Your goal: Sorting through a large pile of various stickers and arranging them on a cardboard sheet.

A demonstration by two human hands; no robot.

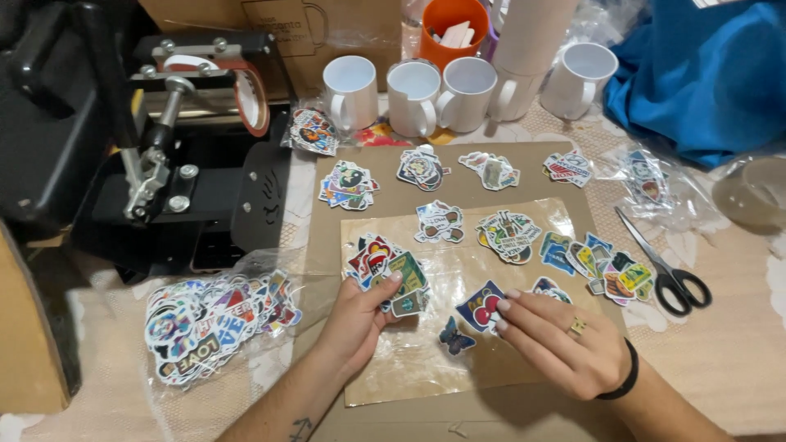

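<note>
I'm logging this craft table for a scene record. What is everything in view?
white mugs: five, back row
orange cup: one, behind mugs
mug press: one, black, left
scissors: one, black-handled, right
blue cloth: one, top right
loose sticker piles: many, multicoloured, on brown card
bagged stickers: one heap, lower left
left hand: holds a sticker stack
right hand: fingertips on cherry sticker

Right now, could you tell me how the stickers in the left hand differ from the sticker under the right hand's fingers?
The left hand grips a fanned stack of stickers, lifted slightly off the clear sheet; the right hand presses fingertips on a single cherry sticker lying flat. The stack is many-coloured; the cherry sticker is mainly blue and red. Both are glossy die-cut stickers over the same sheet.
</note>
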